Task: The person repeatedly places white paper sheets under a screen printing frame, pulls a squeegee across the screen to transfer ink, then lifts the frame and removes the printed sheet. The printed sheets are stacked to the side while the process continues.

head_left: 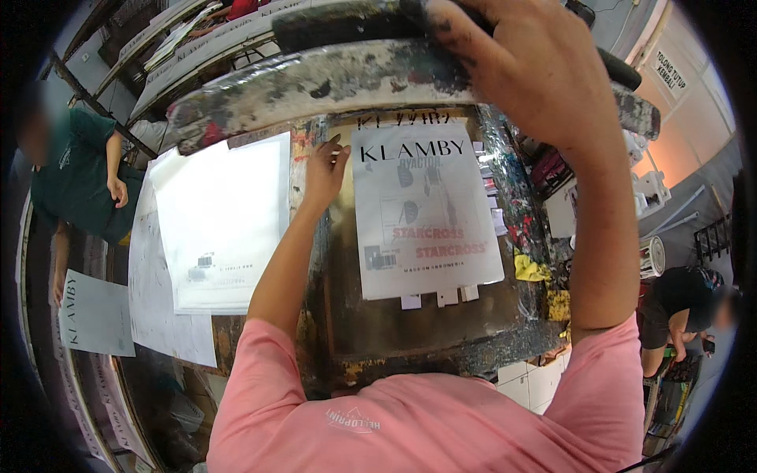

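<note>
We are working at a printing screen frame (pixel 441 347), dark and stained with old ink, which is lying in the middle of the scene, just beyond our chest. A white printed sheet (pixel 426 213) is showing inside the frame, with small white tabs at its near edge.

Our left hand (pixel 325 169) is touching the frame's left edge at the far corner of the sheet. The fingers are bent and pressing lightly, not closed around anything; it seems we are steadying the frame there so it is not shifting. The left forearm is reaching straight away from us, from the pink sleeve.

Our right hand (pixel 524 67) is raised high, close to the camera, and it is gripping the dark handle of a long squeegee (pixel 378 79), whose pale, paint-smeared bar is lying across the far edge of the frame. The fingers are wrapped over the handle from above and the wrist is bent, probably to be holding the blade flat along the frame.

To the left of the frame, a second white sheet (pixel 225 221) is lying on the table. At the far left, another person in a green shirt (pixel 75 177) is standing. At the right, lower, a person in dark clothes (pixel 678 303) is crouching beside a metal can (pixel 652 256).
</note>
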The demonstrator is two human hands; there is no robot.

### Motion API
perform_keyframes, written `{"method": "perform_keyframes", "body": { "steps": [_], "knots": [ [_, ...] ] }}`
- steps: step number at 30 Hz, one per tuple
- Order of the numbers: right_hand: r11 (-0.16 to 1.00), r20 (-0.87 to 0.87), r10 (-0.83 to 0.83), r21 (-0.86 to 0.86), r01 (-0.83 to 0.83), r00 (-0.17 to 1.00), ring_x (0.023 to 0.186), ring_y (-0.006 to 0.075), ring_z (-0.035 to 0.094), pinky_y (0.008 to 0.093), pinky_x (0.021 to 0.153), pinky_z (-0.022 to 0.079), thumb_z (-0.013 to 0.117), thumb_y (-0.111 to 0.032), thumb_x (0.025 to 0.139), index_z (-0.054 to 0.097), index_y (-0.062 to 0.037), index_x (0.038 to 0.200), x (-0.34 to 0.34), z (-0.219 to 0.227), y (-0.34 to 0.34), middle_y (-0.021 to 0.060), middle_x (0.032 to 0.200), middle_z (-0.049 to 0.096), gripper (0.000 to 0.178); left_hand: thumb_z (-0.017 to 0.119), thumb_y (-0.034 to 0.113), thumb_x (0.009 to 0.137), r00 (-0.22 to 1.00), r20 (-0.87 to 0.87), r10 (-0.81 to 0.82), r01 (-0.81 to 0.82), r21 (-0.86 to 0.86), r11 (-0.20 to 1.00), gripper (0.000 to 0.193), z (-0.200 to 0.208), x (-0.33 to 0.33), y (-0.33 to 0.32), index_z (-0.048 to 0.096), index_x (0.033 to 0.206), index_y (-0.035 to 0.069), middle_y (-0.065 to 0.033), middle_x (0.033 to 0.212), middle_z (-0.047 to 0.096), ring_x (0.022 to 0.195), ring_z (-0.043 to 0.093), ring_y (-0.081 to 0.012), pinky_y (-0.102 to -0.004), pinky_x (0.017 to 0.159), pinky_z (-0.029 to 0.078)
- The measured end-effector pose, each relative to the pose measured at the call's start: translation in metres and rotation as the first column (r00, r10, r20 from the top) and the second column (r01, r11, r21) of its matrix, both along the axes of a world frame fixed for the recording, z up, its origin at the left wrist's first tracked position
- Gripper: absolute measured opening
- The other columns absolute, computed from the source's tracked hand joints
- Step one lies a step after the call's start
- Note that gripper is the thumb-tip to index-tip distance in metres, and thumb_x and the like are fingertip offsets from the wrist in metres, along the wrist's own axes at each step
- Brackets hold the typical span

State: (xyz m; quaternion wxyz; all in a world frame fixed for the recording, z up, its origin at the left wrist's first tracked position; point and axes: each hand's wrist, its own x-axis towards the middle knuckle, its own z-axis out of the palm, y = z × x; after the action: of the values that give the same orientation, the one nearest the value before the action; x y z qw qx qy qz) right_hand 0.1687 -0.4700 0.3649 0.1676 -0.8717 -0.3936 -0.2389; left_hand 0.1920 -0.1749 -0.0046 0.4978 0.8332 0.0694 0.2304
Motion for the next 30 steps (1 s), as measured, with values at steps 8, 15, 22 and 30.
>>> {"method": "perform_keyframes", "body": {
  "steps": [8, 15, 22, 30],
  "knots": [
    [0.977, -0.321, -0.214, -0.051, 0.209, 0.923, 0.063, 0.0294, 0.066, 0.0429, 0.068, 0.054, 0.050, -0.045, 0.099, 0.070, 0.0017, 0.075, -0.020, 0.051, 0.020, 0.0151, 0.063, 0.066, 0.056, 0.074, 0.026, 0.096, 0.986, 0.166, -0.036, -0.050, 0.488, 0.872, 0.024, -0.060, 0.110, 0.029, 0.072, 0.101, 0.003, -0.0152, 0.091, 0.072, 0.087, 0.065, -0.0287, -0.0398, 0.078, 0.053],
    [0.988, 0.147, -0.089, 0.141, 0.069, 0.985, 0.062, 0.0289, 0.064, 0.0439, 0.065, 0.050, 0.052, -0.044, 0.098, 0.071, 0.0028, 0.077, -0.017, 0.005, 0.003, 0.0174, 0.064, 0.064, 0.055, 0.071, 0.023, 0.099, 0.990, -0.106, 0.093, -0.095, -0.012, 0.995, 0.026, 0.037, 0.013, 0.090, 0.069, 0.089, -0.002, -0.0039, 0.074, 0.066, 0.065, 0.056, -0.0104, -0.0290, 0.059, 0.045],
    [1.000, -0.050, -0.009, 0.004, 0.009, 0.999, 0.079, 0.0386, 0.065, 0.0457, 0.074, 0.051, 0.059, -0.042, 0.096, 0.069, 0.0018, 0.097, -0.023, 0.012, -0.013, 0.0207, 0.084, 0.067, 0.045, 0.069, 0.023, 0.102, 0.804, 0.004, 0.594, -0.586, -0.156, 0.795, 0.025, 0.012, -0.244, 0.122, 0.065, 0.094, 0.000, -0.0006, 0.075, 0.060, 0.065, 0.052, -0.0078, -0.0247, 0.060, 0.044],
    [0.996, 0.265, 0.019, 0.083, -0.042, 0.964, 0.099, 0.0437, 0.068, 0.0477, 0.088, 0.052, 0.062, -0.043, 0.099, 0.072, -0.0006, 0.117, -0.002, -0.043, -0.020, 0.0235, 0.102, 0.072, 0.047, 0.065, 0.024, 0.103, 0.319, 0.113, 0.941, -0.934, 0.203, 0.293, 0.031, -0.017, -0.418, 0.217, 0.066, 0.109, -0.006, -0.0152, 0.099, 0.071, 0.088, 0.067, -0.0292, -0.0411, 0.082, 0.053]
  ]
}}
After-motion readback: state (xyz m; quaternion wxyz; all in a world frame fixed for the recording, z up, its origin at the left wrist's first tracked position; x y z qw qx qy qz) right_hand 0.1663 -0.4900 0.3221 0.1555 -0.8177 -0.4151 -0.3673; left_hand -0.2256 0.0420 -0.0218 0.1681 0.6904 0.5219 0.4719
